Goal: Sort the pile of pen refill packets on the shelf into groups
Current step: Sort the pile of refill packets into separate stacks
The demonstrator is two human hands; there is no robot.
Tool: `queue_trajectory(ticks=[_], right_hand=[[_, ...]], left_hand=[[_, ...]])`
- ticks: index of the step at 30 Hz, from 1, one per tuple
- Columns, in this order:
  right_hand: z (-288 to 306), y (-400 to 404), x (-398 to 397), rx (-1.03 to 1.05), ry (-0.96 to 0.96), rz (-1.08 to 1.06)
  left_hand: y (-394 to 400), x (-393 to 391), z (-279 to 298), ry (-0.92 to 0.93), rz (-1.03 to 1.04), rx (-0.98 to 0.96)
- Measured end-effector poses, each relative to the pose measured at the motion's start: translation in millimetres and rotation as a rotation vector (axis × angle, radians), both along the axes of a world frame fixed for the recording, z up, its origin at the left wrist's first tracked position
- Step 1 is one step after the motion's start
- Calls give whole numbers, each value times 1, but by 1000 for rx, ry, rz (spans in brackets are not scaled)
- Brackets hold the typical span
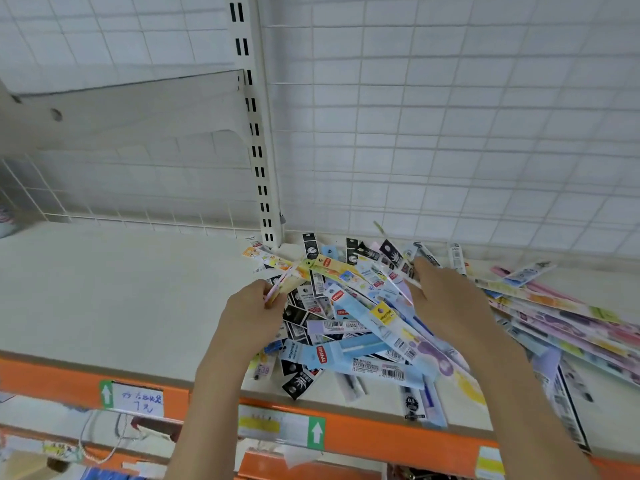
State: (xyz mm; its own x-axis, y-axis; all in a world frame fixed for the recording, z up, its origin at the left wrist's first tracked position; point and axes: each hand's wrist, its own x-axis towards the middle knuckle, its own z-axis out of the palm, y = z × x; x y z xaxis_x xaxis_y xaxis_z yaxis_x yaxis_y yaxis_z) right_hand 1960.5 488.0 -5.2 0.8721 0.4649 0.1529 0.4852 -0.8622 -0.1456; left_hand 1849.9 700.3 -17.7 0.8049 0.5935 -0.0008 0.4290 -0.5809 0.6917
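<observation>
A loose pile of pen refill packets (363, 327) lies on the white shelf (114, 299), from the middle to the right edge; the packets are black, light blue, pink and yellow. My left hand (251, 315) is at the pile's left edge, its fingers pinched on a thin pink and yellow packet (282, 280) that sticks up and away. My right hand (446, 303) rests palm down on top of the pile with a pale packet (398, 284) under its fingertips; whether it grips that packet is hidden.
A white slotted upright (258, 140) and wire grid back panel (450, 133) stand behind the pile. An orange front rail (363, 434) with paper labels edges the shelf. A bracket of an upper shelf (121, 109) hangs at the upper left. Goods show below the rail.
</observation>
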Motion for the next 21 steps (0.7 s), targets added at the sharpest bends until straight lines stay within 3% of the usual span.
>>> queue_trajectory(ticks=[4,14,21], right_hand=[[-3,-11,2,-13,-15,-69],[-6,-18,-7,258,102,-50],[-12,-37,-13,149,71,-119]], left_hand=[[-7,5,1,-5,-29,15],[-19,8,1,0,-70,58],[-27,14,5,22,-94,78]])
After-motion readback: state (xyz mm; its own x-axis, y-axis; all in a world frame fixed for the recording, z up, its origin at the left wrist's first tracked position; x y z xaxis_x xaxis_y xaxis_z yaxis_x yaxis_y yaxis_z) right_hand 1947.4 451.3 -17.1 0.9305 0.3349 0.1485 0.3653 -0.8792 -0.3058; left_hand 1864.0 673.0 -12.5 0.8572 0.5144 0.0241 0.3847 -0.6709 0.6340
